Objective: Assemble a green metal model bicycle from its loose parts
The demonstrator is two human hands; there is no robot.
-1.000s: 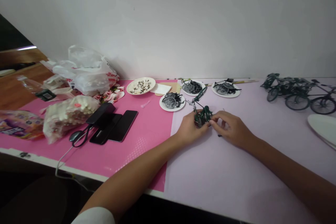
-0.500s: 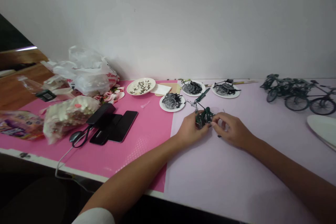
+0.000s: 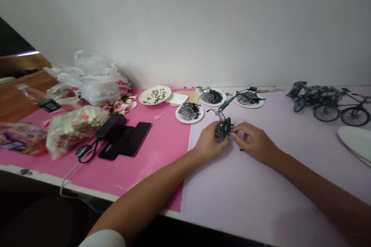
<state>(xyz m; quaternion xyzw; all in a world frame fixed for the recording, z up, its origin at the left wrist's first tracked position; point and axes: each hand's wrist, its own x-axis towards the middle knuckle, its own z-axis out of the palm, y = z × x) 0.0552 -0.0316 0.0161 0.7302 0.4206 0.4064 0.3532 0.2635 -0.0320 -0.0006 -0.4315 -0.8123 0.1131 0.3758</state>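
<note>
The table (image 3: pixel 232 200) has a smooth, pale purple top, and it turns shiny pink toward 9 o'clock. A little dark bit (image 3: pixel 242 149) pokes out under the right hand (image 3: pixel 253 139). The bike (image 3: pixel 228 122) is small, green and skinny, like bent wire, with thin, silvery handlebars that stick out to 11 o'clock. It sits tilted between the two hands. The fingers of the left hand (image 3: pixel 211 141) hold it low down, wrapped round from 8 o'clock. The right thumb and finger come in from 4 o'clock and meet at its edge; I can't tell if they pinch a tiny part.

Around the bike, flat black phones (image 3: pixel 135 139) lie at 9 o'clock and a smooth white plate (image 3: pixel 355 142) at 3. Round plates of thin grey wheels (image 3: pixel 189 112) and black bits sit at 10, 11 and 1. More bikes (image 3: pixel 324 94) make a spiky heap between 2 and 3. Farther off stands a plain, pale wall (image 3: pixel 185 27).
</note>
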